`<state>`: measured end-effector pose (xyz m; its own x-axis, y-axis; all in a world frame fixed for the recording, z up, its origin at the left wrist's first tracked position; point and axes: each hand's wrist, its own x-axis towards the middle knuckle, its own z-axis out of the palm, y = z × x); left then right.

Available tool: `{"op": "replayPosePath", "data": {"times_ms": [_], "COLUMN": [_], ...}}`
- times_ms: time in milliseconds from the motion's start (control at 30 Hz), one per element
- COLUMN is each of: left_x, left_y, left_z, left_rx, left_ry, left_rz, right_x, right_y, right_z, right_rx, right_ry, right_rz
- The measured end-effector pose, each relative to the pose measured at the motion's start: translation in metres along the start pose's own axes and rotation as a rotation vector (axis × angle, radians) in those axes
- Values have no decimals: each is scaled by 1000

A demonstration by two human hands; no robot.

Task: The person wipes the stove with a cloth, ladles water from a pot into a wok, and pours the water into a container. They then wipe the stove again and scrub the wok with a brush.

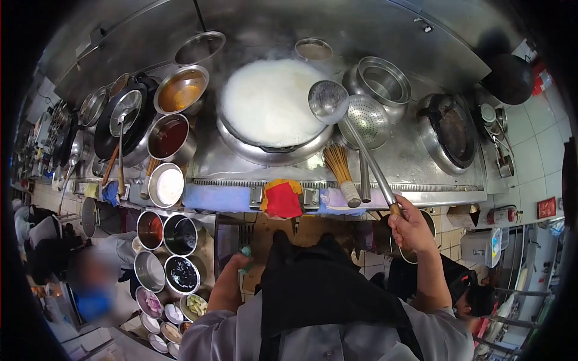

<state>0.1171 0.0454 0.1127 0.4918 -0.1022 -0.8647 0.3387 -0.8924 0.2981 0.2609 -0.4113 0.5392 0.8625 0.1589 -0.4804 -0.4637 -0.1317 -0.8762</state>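
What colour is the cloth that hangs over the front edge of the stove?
The cloth is red with some yellow at its top, shown in the head view.

We stand at a steaming wok [271,102].
Our right hand [410,227] grips a ladle [329,101] raised beside it; our left hand [241,260] holds something green, low by our apron [319,283].

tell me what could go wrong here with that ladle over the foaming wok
1. The wok is full of white foam almost to its rim, so it might boil over onto the stove top.
2. The right hand grips the ladle at the far end of a long handle, so the bowl may tip and splash.
3. The red cloth hangs at the stove's front edge, where spills could soak it.
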Motion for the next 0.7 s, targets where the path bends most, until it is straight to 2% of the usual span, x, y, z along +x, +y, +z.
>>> {"op": "replayPosePath", "data": {"times_ms": [67, 133, 200, 333, 400, 467, 533, 567, 600, 633, 667, 700], "left_x": [-13, -9, -9, 0, 1, -20, -45, -2, 34, 59, 48, 23], "left_y": [11, 9, 11, 5, 5, 15, 29, 10, -16, -52, -43, -28], "left_z": [-7, -3, -6, -7, -12, -23, -38, -22, -1, 17, 8, 0], "left_rx": [-58, -211, -225, -330, -332, -332, -512, -502, -303, -101, -89, -112], "left_ry": [8, 51, 49, 36, 16, -4, -70, -59, -50, -42, -35, -3], "left_rz": [-9, -138, -122, -126, -120, -114, -193, -186, 2, 185, 188, 72], "right_x": [0, 0, -1, -4, -1, 7, 30, 41, 52, 62, 75, 95], "right_y": [-3, -7, -9, -14, -21, -25, -22, -23, -29, -37, -45, -50], "right_z": [9, 20, 31, 54, 65, 77, 82, 88, 93, 97, 98, 96], "right_rx": [-32, -31, -42, 162, 417, 489, 892, 986, 988, 1122, 1258, 1315], "right_ry": [-8, -24, -43, -178, -291, -250, -566, -566, -568, -612, -657, -722], "right_rz": [1, 70, 82, 138, 236, 274, 422, 426, 408, 457, 507, 445]}}
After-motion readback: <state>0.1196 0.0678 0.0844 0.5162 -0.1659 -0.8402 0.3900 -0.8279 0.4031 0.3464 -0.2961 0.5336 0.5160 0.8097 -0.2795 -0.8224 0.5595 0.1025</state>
